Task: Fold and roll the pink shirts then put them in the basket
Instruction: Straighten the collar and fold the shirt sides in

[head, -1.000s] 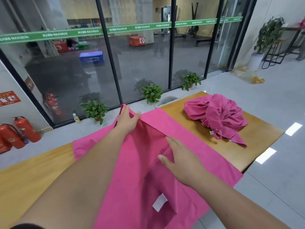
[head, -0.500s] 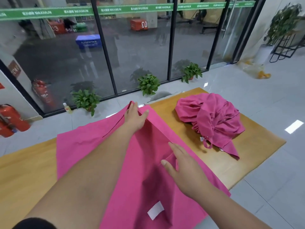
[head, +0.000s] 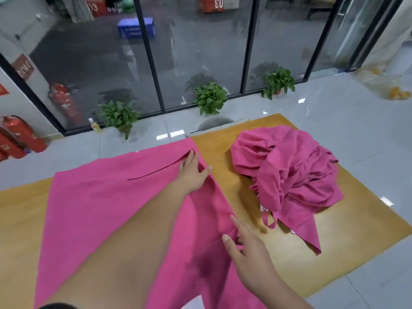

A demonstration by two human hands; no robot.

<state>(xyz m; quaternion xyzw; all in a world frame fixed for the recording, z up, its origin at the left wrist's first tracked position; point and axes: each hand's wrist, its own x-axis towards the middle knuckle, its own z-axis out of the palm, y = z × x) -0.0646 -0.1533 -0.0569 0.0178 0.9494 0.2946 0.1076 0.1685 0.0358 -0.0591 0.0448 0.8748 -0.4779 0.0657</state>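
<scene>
A pink shirt [head: 100, 208] lies spread flat on the wooden table [head: 289, 264], its right side folded in so a straight edge runs between my hands. My left hand [head: 192, 172] rests at the far end of that fold, fingers straight and thumb spread. My right hand [head: 245, 244] lies on the near part of the fold, index finger stretched along the edge and thumb on the cloth. A crumpled heap of more pink shirts [head: 287, 177] sits to the right. A white label [head: 192, 303] shows at the shirt's near edge.
A grey rounded object [head: 215, 122] pokes up just past the table's far edge. Beyond it are potted plants [head: 210, 98] along a glass wall and red fire extinguishers [head: 20, 134] at the left. Grey tiled floor surrounds the table's right and near corners.
The raised right flap of the shirt has come down flat onto the shirt. Both hands lowered with it, and the view tilted downward.
</scene>
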